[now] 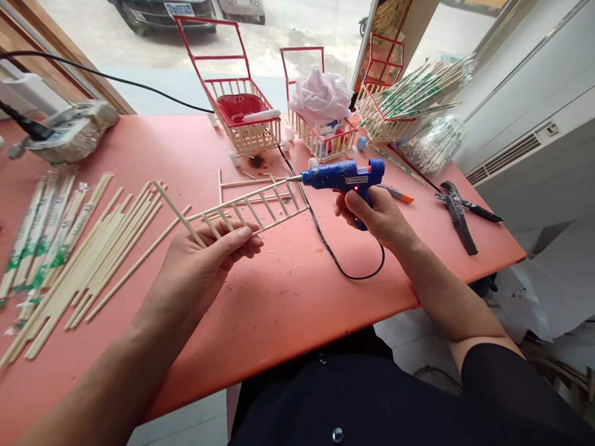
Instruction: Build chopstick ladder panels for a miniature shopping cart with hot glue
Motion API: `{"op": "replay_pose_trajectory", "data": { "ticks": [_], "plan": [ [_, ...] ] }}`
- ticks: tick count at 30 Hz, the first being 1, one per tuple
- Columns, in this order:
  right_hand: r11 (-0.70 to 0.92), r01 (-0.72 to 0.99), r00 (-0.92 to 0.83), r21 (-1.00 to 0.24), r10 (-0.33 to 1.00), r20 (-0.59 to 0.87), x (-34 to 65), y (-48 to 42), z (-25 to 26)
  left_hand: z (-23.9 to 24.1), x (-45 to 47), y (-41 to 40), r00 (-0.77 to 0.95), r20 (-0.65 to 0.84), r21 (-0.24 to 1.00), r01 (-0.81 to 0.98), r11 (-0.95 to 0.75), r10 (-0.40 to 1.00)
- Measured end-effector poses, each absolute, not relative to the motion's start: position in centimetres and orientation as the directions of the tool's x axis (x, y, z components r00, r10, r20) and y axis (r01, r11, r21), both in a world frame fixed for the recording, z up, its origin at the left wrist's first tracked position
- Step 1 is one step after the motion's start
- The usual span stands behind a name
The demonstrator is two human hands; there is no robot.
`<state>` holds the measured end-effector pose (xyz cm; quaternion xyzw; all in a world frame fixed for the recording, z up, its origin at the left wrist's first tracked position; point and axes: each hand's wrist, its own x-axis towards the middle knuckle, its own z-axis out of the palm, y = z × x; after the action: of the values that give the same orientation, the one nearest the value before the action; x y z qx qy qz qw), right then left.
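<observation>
My left hand [218, 251] pinches the lower rail of a ladder-like frame of wooden sticks [260, 214], holding it above the table. My right hand [372, 214] is wrapped round the handle of a blue hot glue gun [344, 174] whose small red light is lit. The gun's nozzle points left and meets the frame's upper rail near its far right end; whether glue is coming out is too small to tell. Behind the frame, a few more joined sticks [220, 186] lie on the table.
Loose chopsticks [100, 260] and wrapped ones [41, 229] lie at left, near a power strip [69, 133]. Stick-built carts [253, 133] stand at the back. A black cord [332, 251] loops below the gun. An orange-handled cutter [395, 193] and black pliers [458, 214] lie right.
</observation>
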<state>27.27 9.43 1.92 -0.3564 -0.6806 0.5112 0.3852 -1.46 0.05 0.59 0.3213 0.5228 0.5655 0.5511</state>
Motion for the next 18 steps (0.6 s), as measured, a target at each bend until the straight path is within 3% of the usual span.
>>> {"op": "replay_pose_trajectory", "data": {
  "ticks": [18],
  "plan": [
    [0.252, 0.123, -0.438, -0.960, 0.882, 0.175, 27.38, 9.35, 1.88, 0.73, -1.49, -0.03, -0.209, -0.190, 0.950, -0.286, 0.125, 0.959]
  ]
}}
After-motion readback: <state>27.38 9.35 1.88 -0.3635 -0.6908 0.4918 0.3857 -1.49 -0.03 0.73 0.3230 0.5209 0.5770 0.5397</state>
